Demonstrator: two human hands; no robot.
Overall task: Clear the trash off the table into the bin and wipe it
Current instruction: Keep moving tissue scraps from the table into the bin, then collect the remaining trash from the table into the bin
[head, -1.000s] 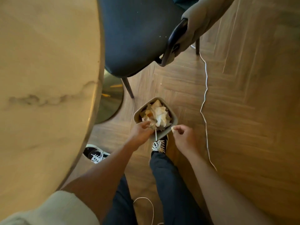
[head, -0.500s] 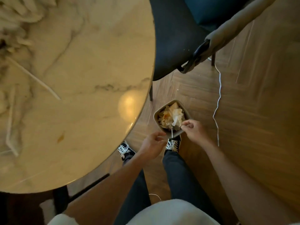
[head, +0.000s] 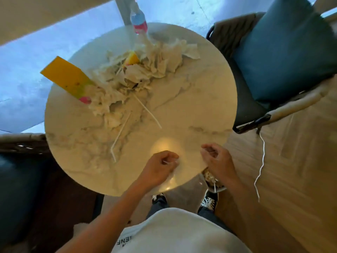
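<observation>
The round marble table (head: 191,99) carries a heap of crumpled paper napkins (head: 145,70) across its far half. Two white straws (head: 148,112) (head: 120,136) lie nearer me. A yellow carton (head: 67,77) leans at the heap's left, and a clear water bottle (head: 139,22) stands at the far edge. My left hand (head: 160,167) and right hand (head: 215,159) hover over the table's near edge, fingers loosely curled, with nothing I can make out in either. The bin (head: 212,179), full of paper, shows on the floor, mostly hidden by the table edge and my right arm.
A teal-cushioned armchair (head: 273,57) stands close at the table's right. A white cable (head: 261,161) trails over the wooden floor beside the bin. Another dark seat (head: 18,179) sits at the left. My shoes (head: 209,201) are just below the bin.
Both hands have risen from the bin on the floor to the table's near edge. The view has swung up from the floor to the whole tabletop.
</observation>
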